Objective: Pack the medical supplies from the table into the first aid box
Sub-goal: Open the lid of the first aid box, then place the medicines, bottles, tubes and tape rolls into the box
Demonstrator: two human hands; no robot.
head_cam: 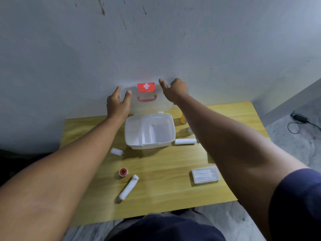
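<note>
The white first aid box (169,134) stands open at the back of the wooden table (165,197), its divided tray bare. Its clear lid (147,106), with a red cross label and red handle, stands upright against the wall. My left hand (118,103) grips the lid's left edge. My right hand (175,89) is at its top right corner. On the table lie a short gauze roll (116,151), a red tape roll (123,172), a long bandage roll (128,187), another roll (185,141) and a clear box of cotton swabs (205,174).
A yellow bottle (183,119) and a small clear item (190,130) sit behind my right forearm, partly hidden. The grey wall rises straight behind the table. A black cable and adapter (298,118) lie on the floor at the right.
</note>
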